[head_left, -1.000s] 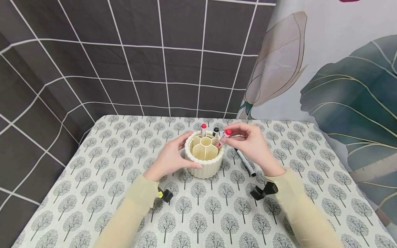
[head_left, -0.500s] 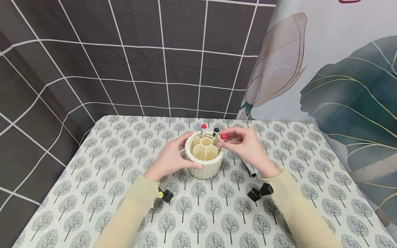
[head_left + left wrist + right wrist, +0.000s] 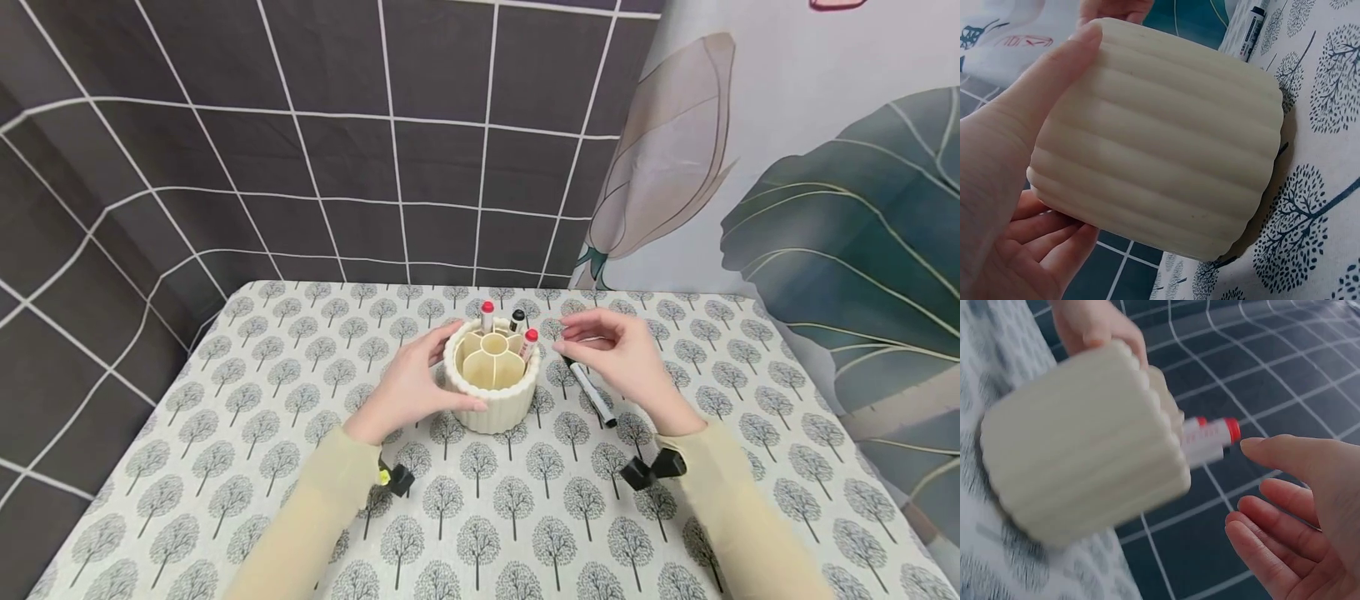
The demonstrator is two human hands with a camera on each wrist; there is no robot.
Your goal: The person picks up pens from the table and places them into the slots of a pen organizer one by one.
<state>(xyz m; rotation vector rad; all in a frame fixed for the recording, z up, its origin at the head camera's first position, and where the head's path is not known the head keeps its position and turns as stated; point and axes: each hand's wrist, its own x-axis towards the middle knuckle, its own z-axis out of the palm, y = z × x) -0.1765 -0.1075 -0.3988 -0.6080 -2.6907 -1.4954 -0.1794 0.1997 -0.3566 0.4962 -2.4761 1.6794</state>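
Since a second ago the right hand point(image 3: 626, 360) has let go of the red-capped marker point(image 3: 528, 341), now standing in the ribbed holder point(image 3: 491, 379) on the counter point(image 3: 525, 517), its fingers loose and empty just beside it. From the left wrist, the left hand point(image 3: 1016, 187) wraps thumb and fingers around the holder point(image 3: 1160, 150); from the right wrist, relaxed fingers point(image 3: 1285, 494) hover near the marker point(image 3: 1213, 434)

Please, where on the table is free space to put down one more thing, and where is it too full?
Bare cloth lies left of the left hand and along the near edge of the table between the sleeves. It is crowded right of the holder, where the black marker lies under the right hand.
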